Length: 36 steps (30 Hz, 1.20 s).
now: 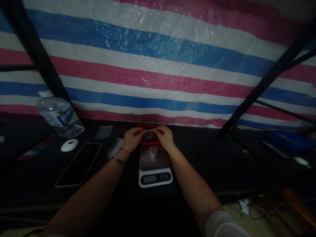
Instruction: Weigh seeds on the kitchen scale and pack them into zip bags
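My left hand (133, 137) and my right hand (165, 136) are closed in pinches, facing each other over a red tray (140, 126). Between their fingertips stretches a small clear plastic bag (149, 130), only faintly visible. Dark contents lie in the tray, too dim to identify. In front of it is a white digital kitchen scale (155, 179) with a lit display and a dark metal plate. On that plate stands a small clear cup (152, 151). Flat clear bags (115, 147) lie beside my left wrist, partly hidden by it.
To the left are a phone (79, 164), a white oval mouse-like object (69, 145), another flat clear bag (104, 132) and a large water bottle (60, 115). Striped plastic sheeting (158, 65) hangs behind the black table. Dark metal posts (256, 85) slant at both sides.
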Available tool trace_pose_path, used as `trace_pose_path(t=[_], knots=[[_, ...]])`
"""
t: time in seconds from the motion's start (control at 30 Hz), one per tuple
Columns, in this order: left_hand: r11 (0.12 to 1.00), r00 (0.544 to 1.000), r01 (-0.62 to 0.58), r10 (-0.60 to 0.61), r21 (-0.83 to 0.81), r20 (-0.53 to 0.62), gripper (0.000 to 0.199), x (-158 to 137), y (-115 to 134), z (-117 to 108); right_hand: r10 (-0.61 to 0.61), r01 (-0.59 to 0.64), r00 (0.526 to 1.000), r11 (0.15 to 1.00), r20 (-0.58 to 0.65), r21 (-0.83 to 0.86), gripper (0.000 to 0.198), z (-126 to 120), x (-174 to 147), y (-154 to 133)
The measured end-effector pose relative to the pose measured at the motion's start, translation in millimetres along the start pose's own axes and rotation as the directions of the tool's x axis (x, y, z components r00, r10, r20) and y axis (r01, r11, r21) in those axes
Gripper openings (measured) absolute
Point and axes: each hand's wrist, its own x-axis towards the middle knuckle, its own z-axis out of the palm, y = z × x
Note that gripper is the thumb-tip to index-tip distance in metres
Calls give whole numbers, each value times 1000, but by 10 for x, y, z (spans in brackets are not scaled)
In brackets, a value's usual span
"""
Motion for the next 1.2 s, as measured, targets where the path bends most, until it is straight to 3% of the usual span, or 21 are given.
trace_pose_path(t=[0.2, 0.33, 0.43, 0.5, 0.63, 0.73, 0.8, 0.87, 0.97, 1.1, 1.2], knots=[[997, 996, -73, 72, -23, -55, 22, -35, 67, 4, 67, -49, 987, 991, -150, 121, 19, -26, 43, 49], [996, 988, -28, 39, 81, -148, 25, 2, -3, -69, 209, -177, 928, 976, -309, 128, 34, -376, 217, 330], [987, 989, -15, 38, 161, -142, 27, 34, -86, -103, 269, -285, 936, 958, -228, -39, 31, -760, 243, 650], [975, 994, -66, 83, 213, -75, 27, 47, -126, -100, 359, -387, 917, 906, -173, -173, 26, -972, 152, 864], [948, 987, -161, 149, 275, 62, 27, 53, -157, -62, 487, -456, 873, 789, -33, -411, 19, -1162, -109, 1129], [934, 981, -192, 171, 301, 95, 28, 49, -174, -43, 430, -409, 900, 770, -77, -490, 22, -1125, -141, 1066], [927, 977, -207, 179, 312, 117, 34, 53, -194, -46, 269, -288, 956, 803, -114, -521, 25, -1029, -66, 895], [921, 973, -221, 185, 321, 139, 44, 66, -221, -59, 138, -132, 990, 889, -18, -439, 25, -879, 36, 676], [905, 977, -213, 186, 368, 108, 49, 102, -271, -81, 45, 6, 989, 941, 142, -337, 25, -593, 156, 415], [895, 990, -131, 139, 426, 12, 48, 139, -340, -94, 143, -35, 964, 904, 224, -426, 36, -287, 228, 393], [897, 995, -102, 93, 431, 43, 49, 137, -370, -90, 266, -116, 933, 858, 241, -500, 31, -202, 257, 523]])
